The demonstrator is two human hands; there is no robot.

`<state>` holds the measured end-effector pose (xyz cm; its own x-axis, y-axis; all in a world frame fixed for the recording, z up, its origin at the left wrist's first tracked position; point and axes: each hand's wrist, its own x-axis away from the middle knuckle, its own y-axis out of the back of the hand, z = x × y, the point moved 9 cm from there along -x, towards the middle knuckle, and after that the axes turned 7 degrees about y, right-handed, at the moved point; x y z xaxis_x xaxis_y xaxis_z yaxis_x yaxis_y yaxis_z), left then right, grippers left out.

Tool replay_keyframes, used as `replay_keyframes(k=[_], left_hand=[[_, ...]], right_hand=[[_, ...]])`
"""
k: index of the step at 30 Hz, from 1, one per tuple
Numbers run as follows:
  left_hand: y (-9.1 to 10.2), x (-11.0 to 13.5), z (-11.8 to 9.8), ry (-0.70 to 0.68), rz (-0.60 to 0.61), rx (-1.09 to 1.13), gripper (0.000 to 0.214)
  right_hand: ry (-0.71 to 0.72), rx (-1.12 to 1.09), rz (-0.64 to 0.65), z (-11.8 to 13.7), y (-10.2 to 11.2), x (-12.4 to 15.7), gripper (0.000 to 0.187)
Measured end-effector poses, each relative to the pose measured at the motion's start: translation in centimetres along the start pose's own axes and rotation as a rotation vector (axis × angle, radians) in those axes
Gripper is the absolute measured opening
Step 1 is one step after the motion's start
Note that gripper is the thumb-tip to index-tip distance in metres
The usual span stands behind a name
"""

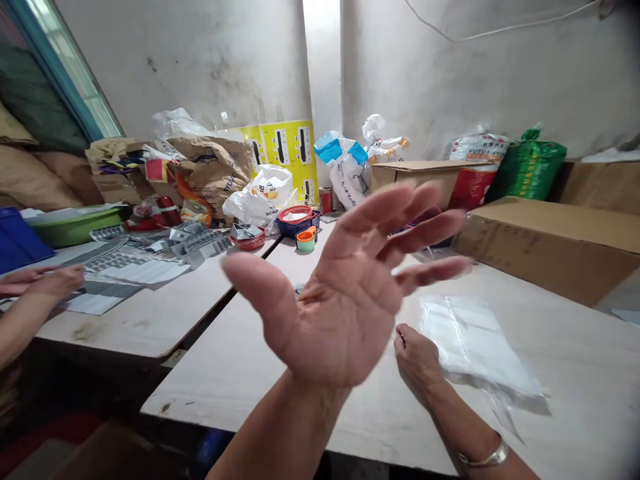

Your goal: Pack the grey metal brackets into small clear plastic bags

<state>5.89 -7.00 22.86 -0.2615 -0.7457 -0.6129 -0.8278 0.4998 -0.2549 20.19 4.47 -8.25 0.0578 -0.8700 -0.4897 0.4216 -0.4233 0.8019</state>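
left hand (330,300): raised mid-frame, grip apart, empty | right hand (417,360): lower right, grip together, empty | 1 plastic bag (473,347): just beside it, on bench (575,413) | 1 co-worker's hand (53,283): far left

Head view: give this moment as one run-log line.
left hand raised open, palm inward | right hand half-curled beside flat clear plastic bag on pale table

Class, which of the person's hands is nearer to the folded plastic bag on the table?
Right. The right hand is at the left edge of the bag; the left hand is raised in the air, farther off.
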Motion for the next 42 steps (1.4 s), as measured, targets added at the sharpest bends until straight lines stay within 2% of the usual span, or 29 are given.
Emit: replay_keyframes(k=[2, 4, 6, 8, 9, 11, 14, 17, 22, 28, 33, 37, 42], left_hand=[[3.3, 1.3, 3.2, -0.004, -0.083, -0.087, 0.088], [6.1, 3.3, 6.8, -0.009, -0.153, -0.209, 0.074], [8.7, 5.9, 10.5, -0.018, -0.216, -0.453, 0.046], [11.2, 8.4, 14.6, 0.045, -0.257, -0.785, 0.025], [12.7, 9.6, 16.3, 0.089, -0.303, -0.950, 0.022], [14.6, 11.3, 19.5, 0.176, -0.290, -1.214, 0.032], [16.5, 12.6, 22.3, 0.298, -0.268, -1.413, 0.036], [16.6, 12.7, 22.2, 0.292, -0.285, -1.486, 0.033], [15.5, 12.6, 20.6, 0.199, -0.308, -1.542, 0.022], [15.3, 12.4, 20.4, 0.227, -0.359, -1.525, 0.005], [15.9, 12.1, 21.1, 0.268, -0.361, -1.567, 0.027], [16.3, 12.0, 21.9, 0.351, -0.342, -1.632, 0.033], [15.7, 11.1, 22.6, 0.450, -0.233, -1.775, 0.041]], right_hand=[[0.011, 0.012, 0.004, 0.1, -0.2, -0.1, 0.016], [0.020, 0.017, -0.005, 0.1, -0.3, -0.2, 0.016], [0.033, 0.014, -0.011, 0.2, -0.4, -0.3, 0.016], [0.040, 0.021, -0.007, 0.2, -0.4, -0.4, 0.016], [0.040, 0.029, -0.004, 0.2, -0.5, -0.5, 0.016], [0.040, 0.044, 0.004, 0.2, -0.6, -0.6, 0.016], [0.044, 0.049, -0.002, 0.2, -0.5, -0.7, 0.016], [0.043, 0.042, -0.010, 0.1, -0.5, -0.6, 0.017], [0.029, 0.009, 0.004, -0.2, -0.8, -0.3, 0.018], [0.026, -0.004, 0.006, -0.4, -0.8, -0.3, 0.019], [0.011, 0.007, -0.016, -0.2, -0.3, -0.3, 0.020], [-0.002, 0.023, -0.017, -0.1, -0.1, -0.4, 0.020], [0.018, 0.020, -0.003, 0.2, -0.3, -0.6, 0.018]])
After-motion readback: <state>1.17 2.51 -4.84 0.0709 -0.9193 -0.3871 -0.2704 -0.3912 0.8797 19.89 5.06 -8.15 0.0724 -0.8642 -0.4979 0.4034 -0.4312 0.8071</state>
